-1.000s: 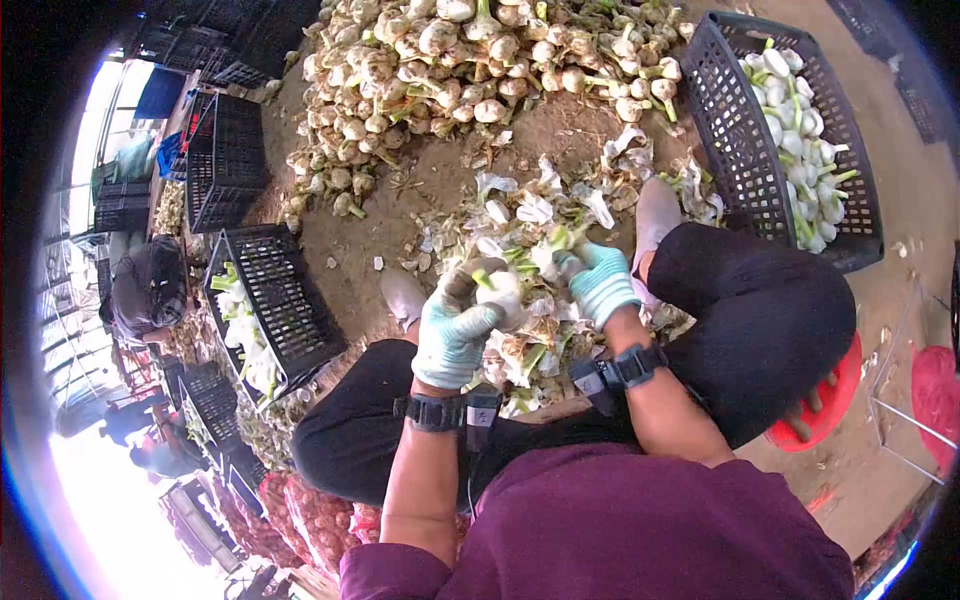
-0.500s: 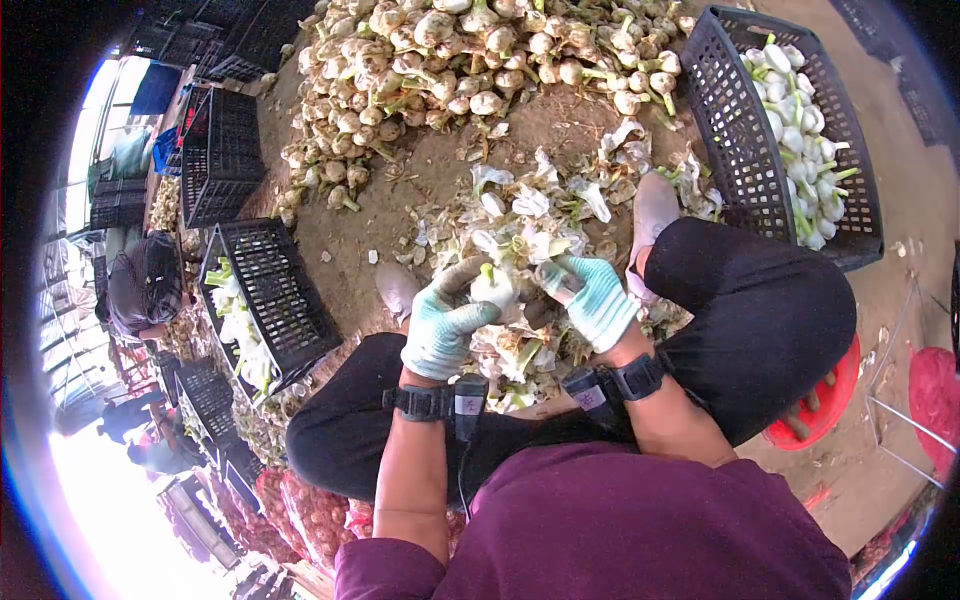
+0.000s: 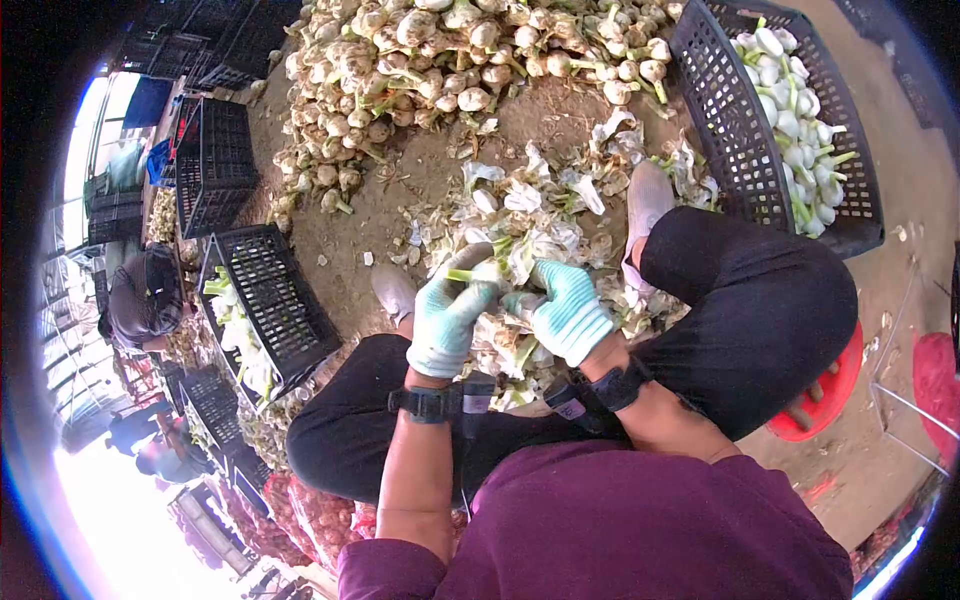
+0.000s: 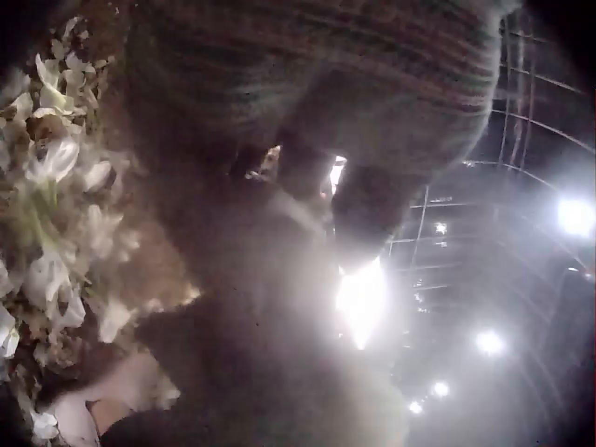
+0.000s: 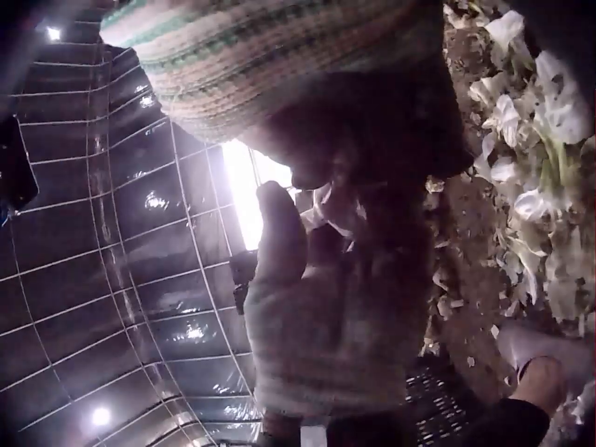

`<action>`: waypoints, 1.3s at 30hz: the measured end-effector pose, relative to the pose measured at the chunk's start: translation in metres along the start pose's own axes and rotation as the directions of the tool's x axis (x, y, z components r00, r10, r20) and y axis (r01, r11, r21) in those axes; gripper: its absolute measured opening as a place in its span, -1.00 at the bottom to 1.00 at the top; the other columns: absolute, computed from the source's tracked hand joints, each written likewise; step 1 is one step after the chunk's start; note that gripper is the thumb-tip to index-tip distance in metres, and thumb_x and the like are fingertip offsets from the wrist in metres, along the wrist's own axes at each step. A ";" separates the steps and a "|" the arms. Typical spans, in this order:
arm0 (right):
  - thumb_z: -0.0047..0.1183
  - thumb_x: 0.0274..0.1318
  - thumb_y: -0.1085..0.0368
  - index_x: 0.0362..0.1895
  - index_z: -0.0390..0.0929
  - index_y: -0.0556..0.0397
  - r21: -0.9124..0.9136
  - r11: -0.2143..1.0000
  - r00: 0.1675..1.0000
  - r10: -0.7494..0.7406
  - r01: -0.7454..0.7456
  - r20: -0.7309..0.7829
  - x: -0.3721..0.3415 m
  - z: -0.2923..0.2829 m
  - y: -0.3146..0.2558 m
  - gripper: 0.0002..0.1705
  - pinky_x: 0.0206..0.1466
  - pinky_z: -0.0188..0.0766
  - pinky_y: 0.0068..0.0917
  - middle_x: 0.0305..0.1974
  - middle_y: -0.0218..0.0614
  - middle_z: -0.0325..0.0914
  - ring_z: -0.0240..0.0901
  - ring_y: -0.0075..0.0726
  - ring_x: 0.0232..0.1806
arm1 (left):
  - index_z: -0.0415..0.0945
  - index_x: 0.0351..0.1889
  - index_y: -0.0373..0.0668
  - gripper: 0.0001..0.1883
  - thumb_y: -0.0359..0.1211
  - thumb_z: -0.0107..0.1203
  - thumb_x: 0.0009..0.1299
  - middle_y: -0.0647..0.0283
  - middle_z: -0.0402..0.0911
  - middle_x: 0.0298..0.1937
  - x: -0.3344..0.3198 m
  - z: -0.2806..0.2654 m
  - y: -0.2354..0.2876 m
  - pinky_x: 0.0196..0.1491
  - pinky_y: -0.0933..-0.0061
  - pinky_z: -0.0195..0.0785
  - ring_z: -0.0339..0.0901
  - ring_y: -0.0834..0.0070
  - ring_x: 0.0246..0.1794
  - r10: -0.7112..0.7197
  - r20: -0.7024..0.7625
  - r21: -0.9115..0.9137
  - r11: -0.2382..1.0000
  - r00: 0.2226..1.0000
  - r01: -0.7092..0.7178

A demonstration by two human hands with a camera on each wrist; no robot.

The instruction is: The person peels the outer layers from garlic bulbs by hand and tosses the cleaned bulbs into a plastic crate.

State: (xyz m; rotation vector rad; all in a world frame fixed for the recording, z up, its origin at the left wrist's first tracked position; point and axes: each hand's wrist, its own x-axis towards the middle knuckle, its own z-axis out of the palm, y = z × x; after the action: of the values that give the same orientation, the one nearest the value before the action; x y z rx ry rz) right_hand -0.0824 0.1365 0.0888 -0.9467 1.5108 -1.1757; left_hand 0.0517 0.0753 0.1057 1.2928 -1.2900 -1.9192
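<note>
My left hand [image 3: 443, 325], in a pale green striped glove with dark fingertips, grips a white garlic bulb [image 3: 487, 271]. The bulb's cut green stem [image 3: 460, 275] points left between thumb and fingers. My right hand [image 3: 572, 312], gloved alike, is drawn in close with its thumb and curled fingers at the bulb's right side. In the right wrist view, whitish skin [image 5: 340, 209] shows between the two gloves [image 5: 326, 345]; the fingertips there are dark and partly hidden. The left wrist view is dim, and the glove [image 4: 307, 84] covers most of the bulb.
Peeled skins and leaves [image 3: 525, 195] litter the ground below. A heap of unpeeled garlic [image 3: 420, 60] lies ahead. A black crate [image 3: 735, 130] of white bulbs stands right, another crate [image 3: 275, 300] left. A red stool [image 3: 825, 400] is by the right knee. Other people sit far left.
The bulb has turned in my left hand, so its stem now points left. My right hand has moved left and in against the bulb, its thumb swinging toward it.
</note>
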 end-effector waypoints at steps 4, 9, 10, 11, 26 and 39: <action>-0.01 -0.26 0.44 -0.42 0.46 0.19 0.124 0.992 0.975 -0.002 0.030 -0.220 0.011 -0.001 0.022 -0.82 -0.38 0.31 -0.40 -0.47 -0.08 0.48 0.41 -0.24 -0.47 | 0.32 -0.09 -0.36 -0.67 -0.31 -0.16 0.29 0.18 0.47 -0.25 0.004 0.004 -0.001 -0.27 0.57 0.34 0.45 0.50 -0.32 0.026 -0.025 -0.240 0.970 0.999 -0.031; -0.12 -0.19 0.47 -0.38 0.43 0.17 -0.002 0.989 0.963 0.142 -0.146 -0.228 0.020 -0.001 0.053 -0.83 -0.36 0.33 -0.48 -0.47 -0.19 0.49 0.40 -0.32 -0.43 | 0.31 -0.06 -0.34 -0.62 -0.22 -0.24 0.34 0.19 0.46 -0.19 0.004 0.001 0.004 -0.25 0.54 0.34 0.43 0.51 -0.26 0.039 -0.001 -0.139 0.990 0.999 -0.038; -0.12 -0.18 0.46 -0.36 0.42 0.17 0.077 0.997 0.988 0.040 -0.029 -0.147 0.017 0.000 0.045 -0.81 -0.37 0.33 -0.49 -0.47 -0.18 0.48 0.39 -0.32 -0.45 | 0.31 -0.05 -0.33 -0.61 -0.21 -0.24 0.34 0.20 0.45 -0.18 0.003 0.001 0.007 -0.23 0.58 0.31 0.41 0.54 -0.26 0.021 -0.011 0.035 0.999 1.000 -0.021; -0.09 -0.18 0.44 -0.29 0.40 0.18 0.094 0.995 0.999 0.017 -0.021 0.048 0.017 -0.004 0.038 -0.76 -0.35 0.33 -0.49 -0.43 -0.15 0.48 0.39 -0.31 -0.44 | 0.31 -0.04 -0.33 -0.60 -0.19 -0.24 0.34 0.21 0.44 -0.17 0.002 0.001 0.008 -0.22 0.61 0.28 0.39 0.57 -0.25 0.003 -0.025 0.207 0.978 1.000 0.002; 0.03 -0.05 0.26 -0.14 0.39 0.23 0.526 0.790 0.945 0.213 -0.316 0.248 0.000 -0.016 0.012 -0.62 -0.29 0.37 -0.60 -0.32 -0.29 0.48 0.39 -0.55 -0.37 | 0.27 0.02 -0.26 -0.67 -0.36 -0.19 0.31 0.33 0.40 -0.17 0.005 0.010 -0.001 -0.36 0.78 0.22 0.31 0.75 -0.37 0.071 -0.076 0.086 0.994 0.995 -0.064; 0.09 -0.21 0.32 -0.45 0.47 0.18 0.144 0.978 0.987 0.140 -0.150 0.080 -0.001 -0.005 0.010 -0.81 -0.45 0.29 -0.45 -0.55 -0.15 0.48 0.37 -0.36 -0.55 | 0.34 -0.22 -0.30 -0.76 -0.44 0.04 0.16 0.18 0.41 -0.13 0.003 0.013 0.002 -0.37 0.73 0.36 0.39 0.63 -0.33 0.051 -0.070 -0.042 0.998 0.996 -0.055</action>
State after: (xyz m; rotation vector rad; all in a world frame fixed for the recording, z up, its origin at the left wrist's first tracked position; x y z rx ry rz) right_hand -0.0870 0.1409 0.0801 -0.7560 1.3917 -1.1226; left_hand 0.0388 0.0783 0.1074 1.2786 -1.2290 -1.8405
